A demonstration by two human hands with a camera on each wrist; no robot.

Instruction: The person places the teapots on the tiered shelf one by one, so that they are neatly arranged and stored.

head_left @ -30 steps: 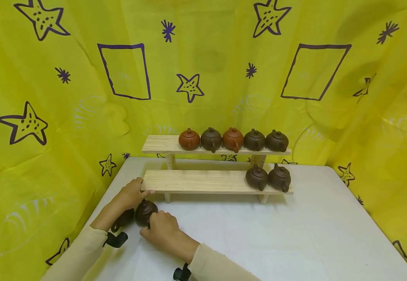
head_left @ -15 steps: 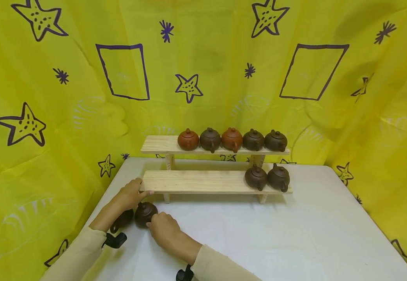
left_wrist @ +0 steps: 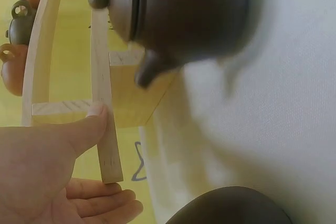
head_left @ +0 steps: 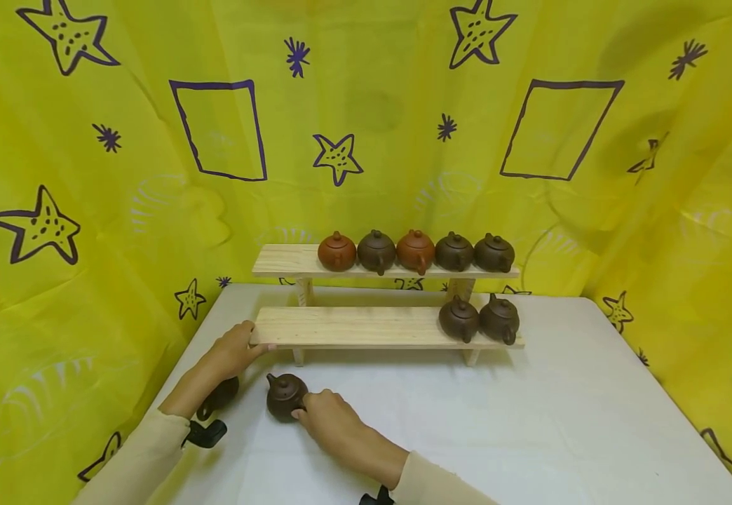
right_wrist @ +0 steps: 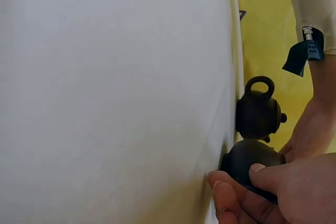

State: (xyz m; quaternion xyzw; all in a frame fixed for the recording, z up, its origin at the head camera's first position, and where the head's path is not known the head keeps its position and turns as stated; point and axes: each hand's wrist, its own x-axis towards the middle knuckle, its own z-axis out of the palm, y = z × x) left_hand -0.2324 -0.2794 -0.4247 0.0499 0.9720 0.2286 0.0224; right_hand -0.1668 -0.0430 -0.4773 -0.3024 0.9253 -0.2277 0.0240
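Observation:
My right hand (head_left: 341,428) grips a dark brown teapot (head_left: 285,397) at its handle side, in front of the two-tier wooden shelf (head_left: 347,327). The pot is upright, its spout towards the back left. In the right wrist view, the thumb lies against the pot's dark body (right_wrist: 247,156) and the fingers curl under it. My left hand (head_left: 232,353) holds the left end of the lower board (left_wrist: 107,150), thumb on its edge and fingertips at its end. A second dark teapot (head_left: 221,394) stands under the left forearm, partly hidden by it.
On the right of the lower tier sit two dark teapots (head_left: 458,320). The upper tier (head_left: 287,259) bears several more, including a reddish-orange teapot (head_left: 337,251). A white-covered table (head_left: 467,421) lies below, with a yellow patterned curtain (head_left: 378,189) round its back and sides.
My right hand has taken hold of the nearer dark teapot and moved it to the right and slightly towards me, away from the second pot. My left hand stays on the shelf end.

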